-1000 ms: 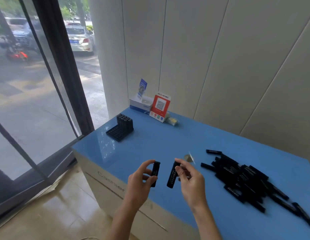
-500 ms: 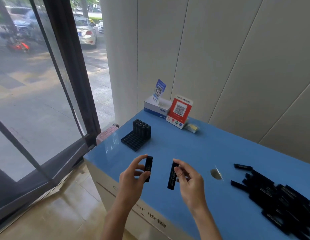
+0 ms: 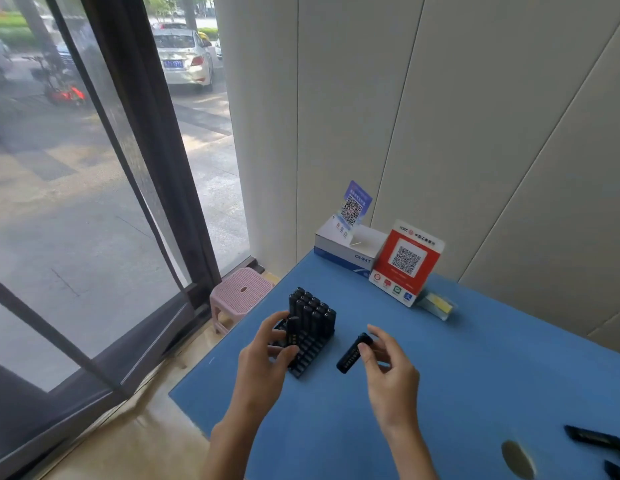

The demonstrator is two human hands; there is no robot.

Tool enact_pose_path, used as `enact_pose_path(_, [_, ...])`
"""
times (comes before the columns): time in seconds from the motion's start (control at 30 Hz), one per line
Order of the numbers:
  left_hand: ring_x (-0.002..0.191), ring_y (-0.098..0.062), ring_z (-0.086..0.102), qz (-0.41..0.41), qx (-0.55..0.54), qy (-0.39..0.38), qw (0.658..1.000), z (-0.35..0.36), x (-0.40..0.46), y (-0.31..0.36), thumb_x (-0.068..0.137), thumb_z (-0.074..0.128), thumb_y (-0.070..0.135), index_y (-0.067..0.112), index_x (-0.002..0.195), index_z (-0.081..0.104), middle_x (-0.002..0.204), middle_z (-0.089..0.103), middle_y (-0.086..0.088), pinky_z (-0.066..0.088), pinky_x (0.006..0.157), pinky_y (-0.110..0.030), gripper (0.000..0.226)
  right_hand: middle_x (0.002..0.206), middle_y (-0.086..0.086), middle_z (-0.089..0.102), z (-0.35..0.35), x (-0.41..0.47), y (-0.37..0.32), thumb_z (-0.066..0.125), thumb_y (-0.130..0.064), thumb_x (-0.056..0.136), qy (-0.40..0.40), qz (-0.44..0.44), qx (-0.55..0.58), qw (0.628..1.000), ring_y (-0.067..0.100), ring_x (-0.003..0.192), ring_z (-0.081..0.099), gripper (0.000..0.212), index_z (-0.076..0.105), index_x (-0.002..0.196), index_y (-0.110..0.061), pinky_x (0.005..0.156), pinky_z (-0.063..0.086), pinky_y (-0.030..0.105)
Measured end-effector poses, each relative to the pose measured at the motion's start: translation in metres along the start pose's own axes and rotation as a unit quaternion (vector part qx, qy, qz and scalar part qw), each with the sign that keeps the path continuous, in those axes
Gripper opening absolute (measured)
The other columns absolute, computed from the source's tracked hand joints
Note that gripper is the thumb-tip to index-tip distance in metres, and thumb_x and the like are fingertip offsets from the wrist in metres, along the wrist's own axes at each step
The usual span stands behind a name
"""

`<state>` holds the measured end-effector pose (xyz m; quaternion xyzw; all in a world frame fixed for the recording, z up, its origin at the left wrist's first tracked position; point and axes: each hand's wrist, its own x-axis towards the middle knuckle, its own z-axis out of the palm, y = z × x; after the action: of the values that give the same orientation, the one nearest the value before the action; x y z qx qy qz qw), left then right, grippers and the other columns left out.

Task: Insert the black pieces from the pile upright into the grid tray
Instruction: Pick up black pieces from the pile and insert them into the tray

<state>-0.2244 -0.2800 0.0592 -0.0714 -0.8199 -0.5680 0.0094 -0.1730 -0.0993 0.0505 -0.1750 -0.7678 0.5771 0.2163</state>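
Left hand (image 3: 263,358) pinches one black piece (image 3: 292,332) between thumb and curled fingers, held close to upright, directly over the near open cells of the grid tray (image 3: 308,355). Whether its lower end has entered a cell cannot be told; the hand covers that part. Just beyond this grip, at the tray's far end, a block of standing pieces (image 3: 312,313) fills the rows, packed side by side. Right hand (image 3: 388,368) grips a second black piece (image 3: 354,353) at its upper end, thumb and fingers curled round it; the piece slants down and toward the left hand, clear of the blue tabletop (image 3: 474,358), just beside the tray's near right edge but not touching it. Well to the right of the right hand, at the frame's lower corner, a few loose pieces of the pile (image 3: 599,441) lie flat. Beyond both hands, against the wall: a red QR-code stand (image 3: 405,261) and a white box (image 3: 346,247).
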Motion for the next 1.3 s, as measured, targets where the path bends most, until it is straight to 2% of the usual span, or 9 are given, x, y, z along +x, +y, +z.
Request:
enact_pose_path(0.17, [0.074,-0.005,0.065,-0.006,-0.011,-0.020,1.000,0.001,0.035,-0.012,0.087,0.061,0.001,0.041,0.114,0.049,0.090,0.062,0.008,0.051,0.062,-0.013,0.050,0.085,-0.018,0.066,0.023,0.023,0.018,0.065,-0.011,0.086,0.026,0.012,-0.039,0.999,-0.003,0.083,0.061,0.021,0.065,0.097,-0.028,0.065,0.043,0.003])
enact_pose_path(0.37, [0.076,-0.003,0.064,-0.009,-0.012,-0.041,0.999,-0.003,0.076,-0.033,0.087,0.061,0.000,0.039,0.108,0.051,0.095,0.062,0.006,0.052,0.061,-0.016,0.045,0.084,-0.021,0.064,0.058,0.035,0.033,0.064,-0.011,0.087,0.023,0.026,-0.103,0.994,-0.001,0.079,0.059,0.032,0.054,0.088,-0.041,0.062,0.044,0.007])
enact_pose_path(0.57, [0.080,0.004,0.062,0.010,-0.005,-0.083,0.996,-0.014,0.107,-0.056,0.085,0.062,-0.002,0.039,0.103,0.049,0.091,0.065,0.007,0.049,0.064,-0.010,0.046,0.081,-0.025,0.061,0.086,0.031,0.052,0.063,-0.010,0.088,0.073,0.052,-0.173,0.981,0.004,0.073,0.061,0.017,0.064,0.097,-0.024,0.064,0.052,0.025])
enact_pose_path(0.67, [0.078,-0.001,0.065,0.022,-0.013,-0.097,0.995,-0.019,0.119,-0.069,0.085,0.060,-0.004,0.039,0.100,0.049,0.089,0.067,0.004,0.049,0.064,-0.010,0.047,0.084,-0.016,0.063,0.096,0.029,0.050,0.063,-0.012,0.088,0.095,0.037,-0.213,0.972,0.009,0.076,0.060,0.017,0.065,0.099,-0.024,0.067,0.053,0.031])
enact_pose_path(0.8, [0.077,-0.007,0.066,0.036,-0.035,-0.121,0.991,-0.022,0.129,-0.081,0.084,0.059,-0.008,0.042,0.094,0.050,0.088,0.066,0.003,0.049,0.066,-0.012,0.051,0.088,-0.009,0.063,0.111,0.033,0.044,0.064,-0.010,0.086,0.122,-0.012,-0.278,0.953,0.013,0.084,0.059,0.019,0.069,0.103,-0.018,0.071,0.050,0.026])
enact_pose_path(0.93, [0.081,-0.006,0.064,0.064,-0.044,-0.144,0.987,-0.021,0.135,-0.089,0.084,0.059,-0.009,0.039,0.097,0.051,0.094,0.061,0.001,0.048,0.067,-0.013,0.051,0.086,-0.005,0.064,0.124,0.035,0.043,0.069,-0.006,0.082,0.145,-0.032,-0.336,0.930,0.017,0.080,0.059,0.022,0.070,0.102,-0.013,0.069,0.043,0.017])
enact_pose_path(1.03, [0.083,-0.004,0.063,0.089,-0.039,-0.153,0.983,-0.019,0.138,-0.093,0.084,0.059,-0.009,0.041,0.098,0.050,0.098,0.057,0.003,0.047,0.068,-0.010,0.053,0.089,-0.003,0.067,0.128,0.035,0.042,0.070,-0.006,0.081,0.161,-0.044,-0.364,0.916,0.018,0.081,0.060,0.021,0.068,0.101,-0.012,0.072,0.046,0.021])
enact_pose_path(1.13, [0.086,-0.001,0.061,0.102,-0.040,-0.164,0.980,-0.017,0.139,-0.094,0.084,0.059,-0.009,0.043,0.096,0.048,0.097,0.055,0.008,0.047,0.069,-0.010,0.054,0.088,-0.003,0.068,0.129,0.035,0.039,0.071,-0.007,0.080,0.159,-0.045,-0.380,0.910,0.019,0.081,0.060,0.019,0.067,0.097,-0.013,0.067,0.051,0.029])
enact_pose_path(1.3, [0.089,0.002,0.059,0.134,-0.027,-0.164,0.977,-0.011,0.148,-0.101,0.083,0.059,-0.010,0.035,0.098,0.053,0.094,0.055,0.011,0.047,0.072,-0.010,0.049,0.089,-0.003,0.068,0.126,0.033,0.036,0.072,-0.009,0.079,0.150,-0.049,-0.396,0.904,0.017,0.082,0.061,0.021,0.069,0.099,-0.016,0.068,0.051,0.026])
